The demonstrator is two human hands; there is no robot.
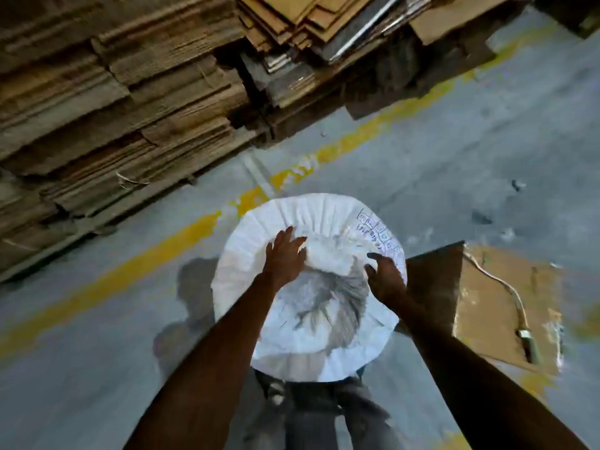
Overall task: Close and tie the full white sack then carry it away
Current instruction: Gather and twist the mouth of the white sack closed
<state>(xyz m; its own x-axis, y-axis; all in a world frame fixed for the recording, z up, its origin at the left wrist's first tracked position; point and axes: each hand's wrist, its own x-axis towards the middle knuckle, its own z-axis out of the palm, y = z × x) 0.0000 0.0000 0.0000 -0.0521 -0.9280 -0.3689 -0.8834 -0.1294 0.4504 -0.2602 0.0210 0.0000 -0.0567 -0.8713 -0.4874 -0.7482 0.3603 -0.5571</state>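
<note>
The full white sack (311,336) stands upright on the floor right in front of my legs, seen from above. Its top cloth is gathered in folds toward the middle, with blue print at the far right rim. My left hand (285,254) lies on the gathered cloth at the far left, fingers spread. My right hand (384,277) rests on the cloth at the right side, fingers curled over it. No cord is visible on the sack.
Tall stacks of flattened cardboard (113,108) fill the left and back. A yellow floor line (181,232) runs diagonally behind the sack. A cardboard sheet (506,306) lies to the right, with a knife-like tool and cord (527,342) on it.
</note>
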